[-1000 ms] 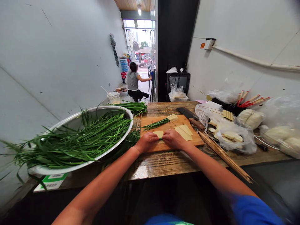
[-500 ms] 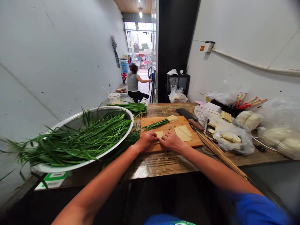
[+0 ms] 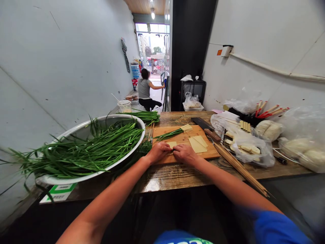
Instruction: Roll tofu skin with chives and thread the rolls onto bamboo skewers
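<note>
My left hand (image 3: 159, 152) and my right hand (image 3: 184, 154) meet at the near edge of the wooden cutting board (image 3: 162, 130). Between them lies a pale yellow tofu skin sheet (image 3: 172, 144), its near edge pinched by the fingers of both hands. A bit of dark green shows at the fingertips, mostly hidden. To the right, more cut tofu skin sheets (image 3: 198, 145) lie overlapping on the board. Behind my hands are finished-looking rolls (image 3: 186, 128) of tofu skin with long green chives (image 3: 169, 134) sticking out to the left.
A large metal basin (image 3: 142, 134) heaped with chives (image 3: 101, 149) stands left. Right of the board lie a cleaver (image 3: 212, 134), bamboo skewers (image 3: 241, 167) and a plastic bag (image 3: 265, 156) around skewered rolls. Farther off, a person (image 3: 145, 89) squats by the doorway.
My fingers have shifted slightly at the near edge of the tofu skin sheet, and the dark green bit between them shows more. Everything else stays nearly the same.
</note>
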The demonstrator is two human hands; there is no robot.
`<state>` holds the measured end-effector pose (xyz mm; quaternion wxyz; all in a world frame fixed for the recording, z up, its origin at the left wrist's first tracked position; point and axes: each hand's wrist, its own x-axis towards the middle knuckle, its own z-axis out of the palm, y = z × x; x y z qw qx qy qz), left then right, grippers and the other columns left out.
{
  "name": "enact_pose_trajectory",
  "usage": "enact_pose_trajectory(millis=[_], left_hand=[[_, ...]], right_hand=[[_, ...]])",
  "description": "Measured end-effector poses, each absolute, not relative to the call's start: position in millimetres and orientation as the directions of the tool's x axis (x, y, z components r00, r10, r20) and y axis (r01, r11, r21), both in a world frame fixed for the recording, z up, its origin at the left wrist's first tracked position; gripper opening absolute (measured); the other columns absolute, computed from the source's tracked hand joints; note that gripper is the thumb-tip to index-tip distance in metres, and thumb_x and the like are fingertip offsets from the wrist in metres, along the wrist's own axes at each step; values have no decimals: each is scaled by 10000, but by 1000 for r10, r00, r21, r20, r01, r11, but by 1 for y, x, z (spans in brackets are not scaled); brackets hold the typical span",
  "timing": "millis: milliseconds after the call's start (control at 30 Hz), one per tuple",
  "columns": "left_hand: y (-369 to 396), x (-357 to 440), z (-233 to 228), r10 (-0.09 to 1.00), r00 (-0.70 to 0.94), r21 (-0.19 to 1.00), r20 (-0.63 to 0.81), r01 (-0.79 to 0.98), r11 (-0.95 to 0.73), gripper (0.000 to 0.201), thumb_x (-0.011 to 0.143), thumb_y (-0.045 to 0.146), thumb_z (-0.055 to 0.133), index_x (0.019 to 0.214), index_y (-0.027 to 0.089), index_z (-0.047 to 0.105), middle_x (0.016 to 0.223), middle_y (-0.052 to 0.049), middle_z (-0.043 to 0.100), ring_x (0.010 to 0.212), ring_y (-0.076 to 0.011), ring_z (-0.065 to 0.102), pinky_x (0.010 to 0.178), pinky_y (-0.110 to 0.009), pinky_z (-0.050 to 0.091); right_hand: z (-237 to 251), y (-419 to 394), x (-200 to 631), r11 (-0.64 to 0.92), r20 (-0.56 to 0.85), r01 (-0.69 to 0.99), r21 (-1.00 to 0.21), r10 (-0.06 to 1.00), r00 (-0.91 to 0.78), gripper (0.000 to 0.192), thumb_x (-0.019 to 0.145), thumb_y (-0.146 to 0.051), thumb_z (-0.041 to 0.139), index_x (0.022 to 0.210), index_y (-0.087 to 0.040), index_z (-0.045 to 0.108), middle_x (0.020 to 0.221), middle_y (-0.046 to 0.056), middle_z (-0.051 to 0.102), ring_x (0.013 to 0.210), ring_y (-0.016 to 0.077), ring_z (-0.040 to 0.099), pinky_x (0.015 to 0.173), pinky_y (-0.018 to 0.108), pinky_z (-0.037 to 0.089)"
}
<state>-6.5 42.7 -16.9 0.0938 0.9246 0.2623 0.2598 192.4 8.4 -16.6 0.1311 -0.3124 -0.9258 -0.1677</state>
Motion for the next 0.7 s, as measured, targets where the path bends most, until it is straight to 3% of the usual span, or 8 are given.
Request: enact_pose_trajectory(millis=[167, 367, 533, 633, 700], left_hand=[[37, -7, -12, 527, 746, 299, 408, 436, -849, 286, 899, 276, 451, 816, 190, 711, 752, -37, 646, 710, -120, 559, 665, -217, 399], [27, -12, 2, 483, 811, 256, 331, 415, -873, 262, 843, 377, 532, 904, 174, 686, 855, -60, 607, 788, -149, 540, 718, -240, 407], [28, -11, -3, 499, 790, 197, 357, 459, -866, 316, 910, 279, 405, 841, 168, 692, 829, -64, 593, 770, -143, 518, 706, -241, 399], [32, -9, -7, 522, 773, 224, 361, 472, -853, 313, 911, 276, 412, 849, 175, 702, 802, -58, 610, 765, -138, 535, 701, -234, 407], [34, -8, -9, 541, 756, 254, 369, 477, -841, 295, 907, 270, 427, 873, 179, 705, 811, -57, 630, 768, -138, 551, 710, -235, 417]], right_hand=[[-20, 6, 191, 736, 400, 667, 119, 579, -710, 233, 898, -191, 418, 808, -153, 629, 849, 60, 614, 799, 150, 528, 742, 266, 374], [-15, 9, 188, 748, 391, 658, -85, 633, -668, 134, 835, -168, 499, 814, -154, 631, 856, 54, 632, 838, 143, 562, 748, 230, 405], [-15, 11, 188, 718, 360, 680, -151, 680, -638, 112, 812, -146, 505, 782, -152, 613, 846, 63, 635, 835, 153, 571, 765, 244, 417], [-17, 10, 191, 727, 387, 654, -208, 676, -627, 52, 800, -185, 550, 815, -154, 589, 846, 63, 625, 835, 166, 566, 765, 268, 429], [-19, 10, 194, 732, 423, 637, -239, 670, -611, 126, 788, -226, 590, 887, -148, 578, 882, 74, 618, 856, 178, 561, 762, 284, 440]])
